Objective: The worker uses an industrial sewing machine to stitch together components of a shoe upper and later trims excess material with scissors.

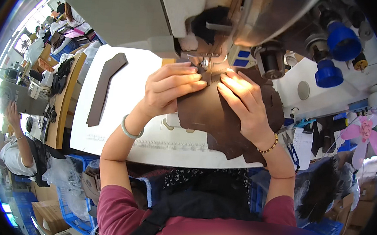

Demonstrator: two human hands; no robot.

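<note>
While the fingers of the left hand (162, 91) lie close together on a small dark piece (207, 77) at the nine o'clock side of the needle area (211, 66), those of the right hand (248, 108) rest, slightly fanned, on brown sheet material (202, 114) toward four o'clock. Both thumbs are hidden, so one cannot tell whether either hand pinches or only presses. The spread on either side probably keeps the material flat and steady near the needle while leaving the spot between the fingertips visible; the bright light there likely helps.

The sheet reaches from the needle toward five o'clock over the desk (151, 155), its wavy lower edge hanging just past the rim, apparently because the surface is shallow there. The grey machine body (117, 12) stands toward eleven o'clock. A bent dark strip (105, 90) lies apart between eight and nine, seemingly out of the hands' way. A printed ruler scale (173, 145) runs along seven o'clock, perhaps for quick measuring. Blue-handled scissors (292, 153) lie between four and five, within easy reach.
</note>
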